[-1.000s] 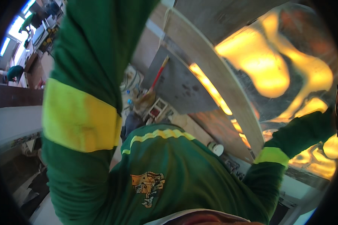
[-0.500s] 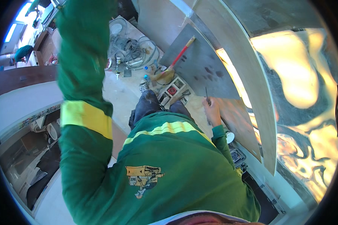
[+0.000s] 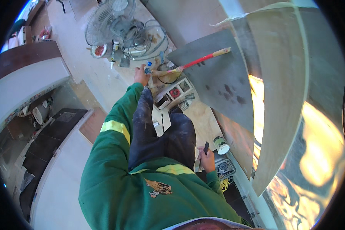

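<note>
1. The left hand (image 3: 141,76) is low near the floor's (image 3: 103,82) edge beside the grey panel (image 3: 220,73), its fingertips at a small blue object (image 3: 147,71); whether they close on it, I cannot tell.
2. The right hand (image 3: 208,161) is wrapped around a dark-handled flat tool (image 3: 206,147), whose handle rises above the fist and whose pale flat part shows on the left, near the thigh.
3. The bristle end of a red-handled brush (image 3: 197,63) lies just beside the left fingers, crowding their right side; its handle slants across the panel.
4. A compartmented box (image 3: 176,93) sits near the left hand, toward the panel's lower corner.
5. Beyond that hand are looped cables (image 3: 154,38) and a fan (image 3: 97,27).
6. A white tub (image 3: 221,146) stands near the right hand.
</note>
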Demonstrator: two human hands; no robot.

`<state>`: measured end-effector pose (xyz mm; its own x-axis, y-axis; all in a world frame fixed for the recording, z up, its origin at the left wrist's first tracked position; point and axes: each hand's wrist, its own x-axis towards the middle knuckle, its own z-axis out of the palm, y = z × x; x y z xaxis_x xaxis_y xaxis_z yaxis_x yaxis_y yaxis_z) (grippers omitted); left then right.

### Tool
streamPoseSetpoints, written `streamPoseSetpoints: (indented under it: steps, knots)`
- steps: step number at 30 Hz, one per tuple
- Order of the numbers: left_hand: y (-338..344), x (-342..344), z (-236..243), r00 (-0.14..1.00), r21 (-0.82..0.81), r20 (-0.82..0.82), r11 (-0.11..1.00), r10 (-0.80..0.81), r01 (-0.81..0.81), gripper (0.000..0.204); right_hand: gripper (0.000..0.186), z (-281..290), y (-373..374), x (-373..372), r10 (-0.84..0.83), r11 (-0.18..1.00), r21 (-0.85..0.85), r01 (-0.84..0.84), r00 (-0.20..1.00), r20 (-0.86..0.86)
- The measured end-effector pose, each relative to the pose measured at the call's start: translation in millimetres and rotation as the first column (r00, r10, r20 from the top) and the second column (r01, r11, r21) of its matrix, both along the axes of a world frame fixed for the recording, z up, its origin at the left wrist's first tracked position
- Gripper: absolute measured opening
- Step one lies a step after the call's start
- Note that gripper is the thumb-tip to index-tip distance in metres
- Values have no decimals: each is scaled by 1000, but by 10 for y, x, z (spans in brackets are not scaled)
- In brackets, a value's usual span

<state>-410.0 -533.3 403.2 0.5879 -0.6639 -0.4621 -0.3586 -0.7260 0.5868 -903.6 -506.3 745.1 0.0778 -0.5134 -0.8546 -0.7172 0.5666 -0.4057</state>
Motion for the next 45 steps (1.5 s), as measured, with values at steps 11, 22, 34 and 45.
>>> streamPoseSetpoints:
  steps: [11, 22, 34, 45]
  knots:
    - [-414, 435, -1958, 976, 150, 196, 986, -96, 67, 54, 36, -705, -75, 102, -109, 985, 128, 118, 992, -70]
    - [-839, 315, 136, 766, -35, 105, 767, -634, 640, 38, 40, -370, -576, 235, -189, 980, -63, 188, 982, -5]
    - [-1280, -719, 7515, 443, -546, 272, 242, -854, 802, 30, 115, 1527, -1119, 448, -226, 883, 5, 469, 416, 881]
    - [-1427, -1700, 10101, 337, -667, 416, -31, -845, 745, 29, 83, 3618, -1615, 405, 316, 279, -499, 820, 412, 854]
